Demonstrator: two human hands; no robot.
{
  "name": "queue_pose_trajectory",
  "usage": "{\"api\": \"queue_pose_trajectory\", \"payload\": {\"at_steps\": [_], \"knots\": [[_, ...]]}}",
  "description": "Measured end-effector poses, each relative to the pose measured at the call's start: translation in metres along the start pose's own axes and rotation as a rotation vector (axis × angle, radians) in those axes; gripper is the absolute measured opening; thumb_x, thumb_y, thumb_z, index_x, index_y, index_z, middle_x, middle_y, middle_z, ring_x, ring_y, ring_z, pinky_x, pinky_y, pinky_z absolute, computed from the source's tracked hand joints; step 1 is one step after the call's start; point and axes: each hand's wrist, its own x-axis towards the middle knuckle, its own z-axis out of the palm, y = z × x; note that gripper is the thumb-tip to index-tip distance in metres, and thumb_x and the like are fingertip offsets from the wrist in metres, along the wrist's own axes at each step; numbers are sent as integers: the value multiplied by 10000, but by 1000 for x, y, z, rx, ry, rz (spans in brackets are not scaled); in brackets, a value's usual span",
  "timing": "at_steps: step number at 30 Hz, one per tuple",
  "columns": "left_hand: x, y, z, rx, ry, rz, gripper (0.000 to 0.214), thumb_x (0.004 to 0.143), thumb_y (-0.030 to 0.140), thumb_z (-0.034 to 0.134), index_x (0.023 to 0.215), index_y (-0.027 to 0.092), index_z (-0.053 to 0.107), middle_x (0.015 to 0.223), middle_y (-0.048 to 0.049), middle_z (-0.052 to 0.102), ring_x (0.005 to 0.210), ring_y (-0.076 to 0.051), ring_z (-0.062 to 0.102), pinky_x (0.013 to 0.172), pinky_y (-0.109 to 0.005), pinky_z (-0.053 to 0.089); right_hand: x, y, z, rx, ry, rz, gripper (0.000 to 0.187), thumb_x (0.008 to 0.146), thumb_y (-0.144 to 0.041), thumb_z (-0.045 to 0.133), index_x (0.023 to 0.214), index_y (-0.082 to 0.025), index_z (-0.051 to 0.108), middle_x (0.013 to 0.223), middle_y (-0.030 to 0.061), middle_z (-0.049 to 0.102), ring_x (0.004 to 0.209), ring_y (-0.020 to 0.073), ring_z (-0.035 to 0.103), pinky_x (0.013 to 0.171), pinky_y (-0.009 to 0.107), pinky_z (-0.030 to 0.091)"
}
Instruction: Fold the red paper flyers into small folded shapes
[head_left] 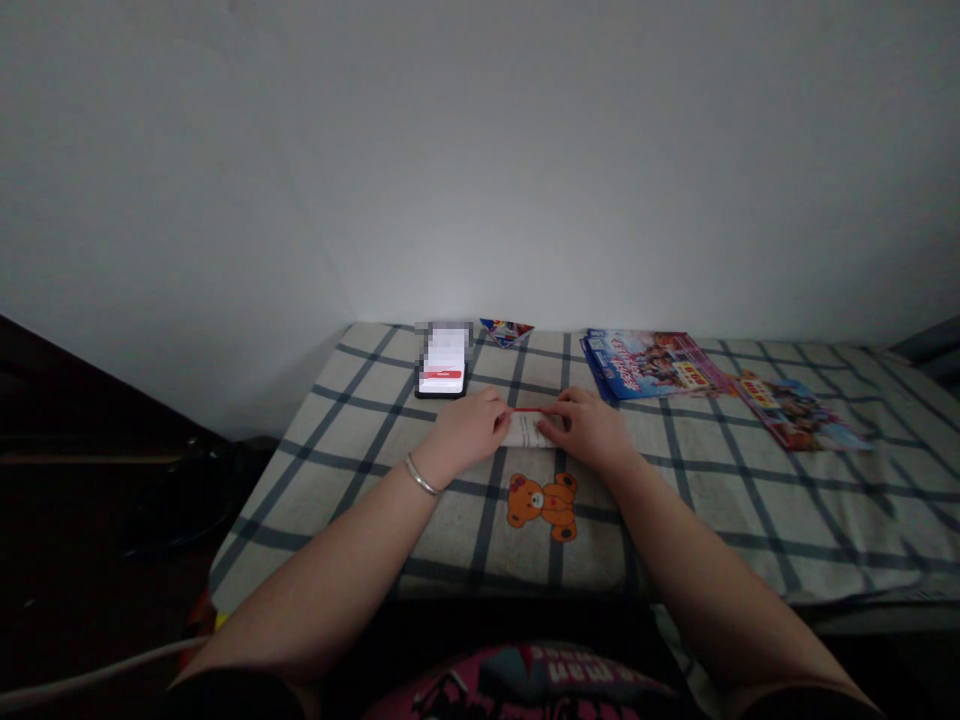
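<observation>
A small folded paper (527,430), white with a red top edge, lies on the checked cloth (360,420) in the middle of the table. My left hand (466,430) pinches its left end with closed fingers; a silver bangle sits on that wrist. My right hand (589,428) presses and pinches the right end, fingers closed. Both hands rest on the cloth, and most of the paper is hidden beneath them.
A lit phone (444,372) lies behind my left hand. A folded coloured paper shape (506,331) sits by the wall. Two colourful leaflets (649,365) (799,412) lie to the right. An orange bear print (542,504) marks the cloth near me. A white wall stands behind.
</observation>
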Motion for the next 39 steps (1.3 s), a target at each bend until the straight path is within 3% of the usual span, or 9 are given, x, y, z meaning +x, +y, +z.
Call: {"api": "queue_pose_trajectory", "payload": {"at_steps": [7, 19, 30, 39], "knots": [[-4, 12, 5, 109, 21, -11, 219, 924, 283, 486, 987, 170, 663, 1000, -79, 600, 815, -206, 617, 656, -315, 450, -6, -10, 1, -145, 74, -75, 268, 866, -458, 605, 1004, -275, 744, 1282, 58, 623, 1113, 292, 545, 980, 465, 392], [-11, 30, 13, 268, 108, 10, 193, 913, 231, 490, 966, 139, 651, 960, -124, 622, 953, -287, 535, 740, -417, 421, -8, -6, 7, -34, 60, -61, 401, 775, -517, 694, 1069, -246, 716, 1378, 76, 554, 1182, 305, 524, 984, 457, 449], [-18, 31, 15, 210, 132, 29, 232, 888, 316, 539, 1015, 139, 618, 1015, -123, 608, 1058, -307, 494, 834, -432, 417, -8, -6, 9, -27, 61, -77, 420, 763, -509, 709, 1062, -216, 679, 1318, 95, 601, 1186, 304, 522, 1004, 467, 425], [-26, 20, 24, 195, 160, 69, 354, 901, 212, 478, 1233, 106, 545, 1224, -154, 578, 1250, -313, 433, 1030, -457, 349, -9, -6, 11, -67, 51, -89, 397, 813, -468, 657, 1108, -202, 645, 1364, 99, 562, 1212, 305, 498, 995, 474, 420]]}}
